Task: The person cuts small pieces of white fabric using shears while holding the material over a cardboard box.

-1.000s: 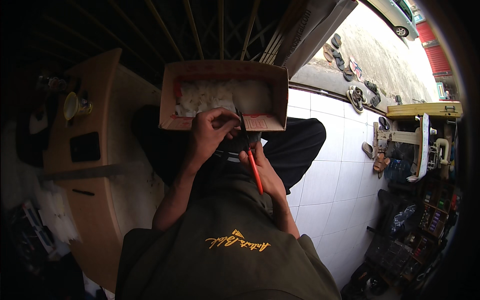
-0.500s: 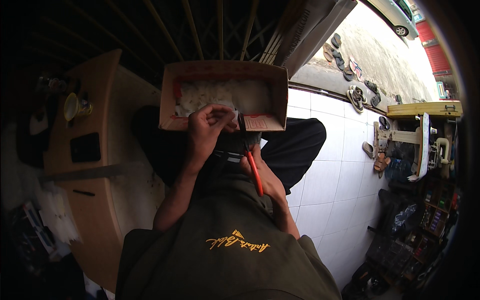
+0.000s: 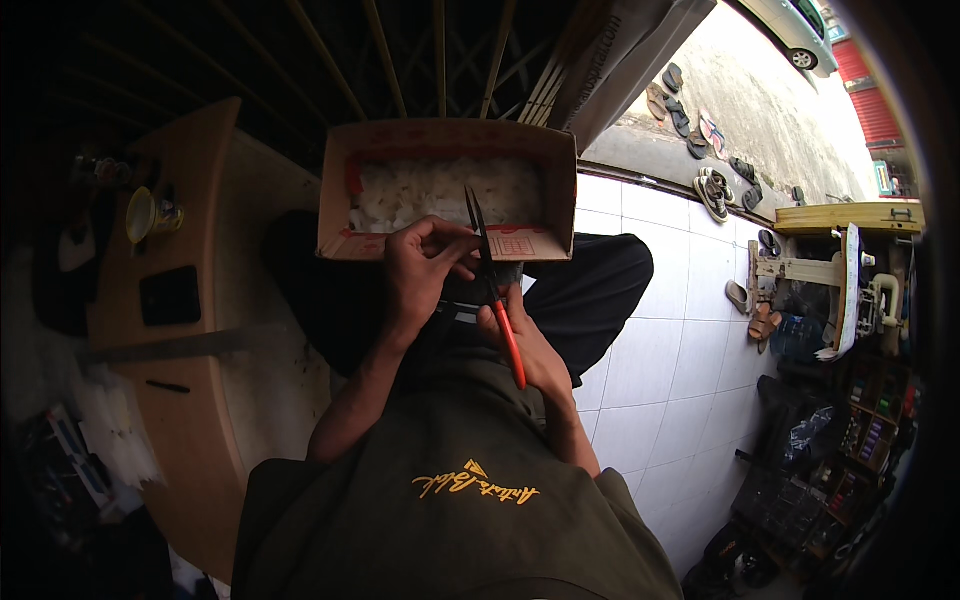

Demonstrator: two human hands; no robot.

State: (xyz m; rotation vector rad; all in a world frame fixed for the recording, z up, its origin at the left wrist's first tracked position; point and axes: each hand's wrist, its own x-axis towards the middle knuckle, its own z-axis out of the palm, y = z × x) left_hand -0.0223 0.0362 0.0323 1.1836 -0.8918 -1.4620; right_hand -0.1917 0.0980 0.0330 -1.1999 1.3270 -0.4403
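Observation:
A pair of scissors (image 3: 509, 338) with red handles and dark blades is in my right hand (image 3: 532, 352), whose fingers are wrapped round the handles. The blades point up over the near wall of a cardboard box (image 3: 548, 246) and stand slightly apart. My left hand (image 3: 425, 262) is closed in a pinch right beside the blades, at the box's near edge. Whatever its fingertips hold is hidden or too small to name. Whitish scraps (image 3: 450, 190) cover the inside of the box, which rests in front of my crossed legs.
On the left stands a wooden table (image 3: 205, 480) with a dark flat device (image 3: 170, 295), a pen (image 3: 168, 386) and a yellow-rimmed cup (image 3: 142, 214). White floor tiles (image 3: 650, 350) lie on the right. Several shoes (image 3: 713, 193) line the doorway, and a cluttered shelf (image 3: 870, 430) stands far right.
The scissor blades have parted and tilted left over the box. My left hand has shifted slightly down and right, and the white piece at its fingertips no longer shows.

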